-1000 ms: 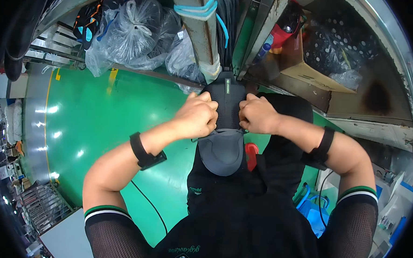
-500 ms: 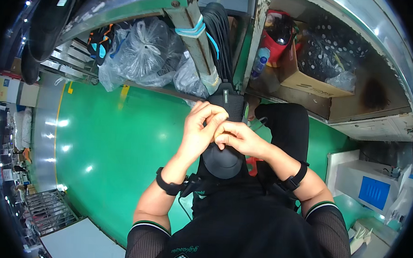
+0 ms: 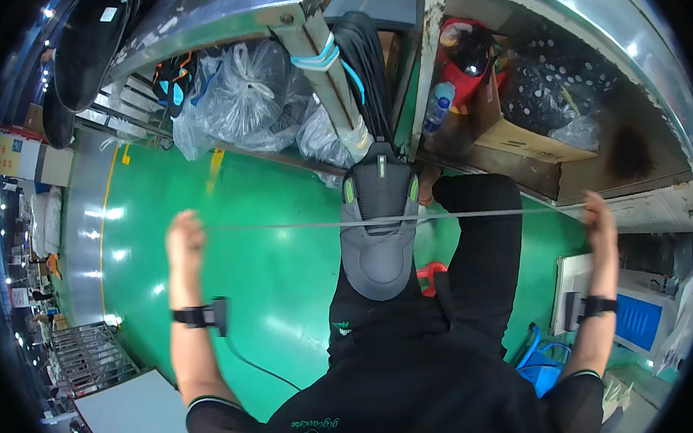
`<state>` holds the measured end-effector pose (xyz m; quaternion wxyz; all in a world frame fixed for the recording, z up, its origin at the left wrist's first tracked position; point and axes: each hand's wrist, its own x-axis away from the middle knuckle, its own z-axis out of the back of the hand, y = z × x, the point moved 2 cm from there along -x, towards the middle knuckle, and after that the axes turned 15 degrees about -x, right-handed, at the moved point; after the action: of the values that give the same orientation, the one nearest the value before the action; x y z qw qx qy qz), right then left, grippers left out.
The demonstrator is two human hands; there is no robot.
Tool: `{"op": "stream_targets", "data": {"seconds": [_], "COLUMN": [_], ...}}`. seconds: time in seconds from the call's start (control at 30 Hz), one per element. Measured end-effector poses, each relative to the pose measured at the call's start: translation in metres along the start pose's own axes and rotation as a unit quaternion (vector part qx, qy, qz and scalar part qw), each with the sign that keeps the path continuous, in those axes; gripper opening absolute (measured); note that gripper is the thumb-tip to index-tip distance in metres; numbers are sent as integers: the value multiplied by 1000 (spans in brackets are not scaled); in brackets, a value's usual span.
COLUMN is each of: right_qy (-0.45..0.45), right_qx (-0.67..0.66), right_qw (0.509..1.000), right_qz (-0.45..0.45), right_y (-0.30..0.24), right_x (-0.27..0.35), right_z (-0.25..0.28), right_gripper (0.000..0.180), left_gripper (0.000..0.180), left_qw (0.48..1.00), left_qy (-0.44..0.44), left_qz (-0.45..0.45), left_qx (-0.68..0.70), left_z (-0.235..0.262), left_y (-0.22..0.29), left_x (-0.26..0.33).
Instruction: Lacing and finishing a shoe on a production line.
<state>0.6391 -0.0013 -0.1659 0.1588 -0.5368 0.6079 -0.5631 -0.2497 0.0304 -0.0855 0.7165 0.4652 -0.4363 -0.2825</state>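
Observation:
A grey shoe [image 3: 378, 242] with green trim rests sole-down on my black-trousered knee, toe toward me. A thin grey shoelace [image 3: 283, 226] runs taut straight across the shoe's upper, from one hand to the other. My left hand [image 3: 185, 239] is closed on the lace's left end, far out to the left over the green floor. My right hand [image 3: 599, 219] grips the other end, far out to the right near the shelf edge. Both wrists wear black bands.
Clear plastic bags [image 3: 243, 93] lie under a metal table whose leg [image 3: 323, 66] stands behind the shoe. A cardboard box [image 3: 523, 139], a water bottle [image 3: 438, 108] and a red bag [image 3: 468, 54] sit at the back right. A white unit with a blue panel [image 3: 639, 318] stands on the right of the green floor [image 3: 264, 291].
My hands were together at the top of the shoe; they have now swung wide apart, left and right, drawing the lace out taut between them.

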Motion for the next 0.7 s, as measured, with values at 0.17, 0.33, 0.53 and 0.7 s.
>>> {"op": "stream_targets", "data": {"seconds": [0.17, 0.33, 0.53, 0.7], "right_qy": [79, -205, -212, -221], "right_qx": [86, 206, 298, 296], "right_qw": [971, 953, 929, 926], "right_qz": [210, 83, 56, 73], "right_y": [0, 121, 160, 162], "right_x": [28, 92, 127, 128], "right_z": [-33, -301, -327, -326], "right_gripper": [21, 16, 16, 16], "left_gripper": [12, 14, 5, 7], "left_qw": [935, 864, 931, 936], "left_qy": [311, 12, -172, -153], "left_qz": [-94, -300, -218, -191], "left_qx": [-142, -405, -236, -254], "left_z": [165, -123, -243, -243], "left_y": [-14, -51, -53, -55], "left_x": [3, 30, 93, 104]}}
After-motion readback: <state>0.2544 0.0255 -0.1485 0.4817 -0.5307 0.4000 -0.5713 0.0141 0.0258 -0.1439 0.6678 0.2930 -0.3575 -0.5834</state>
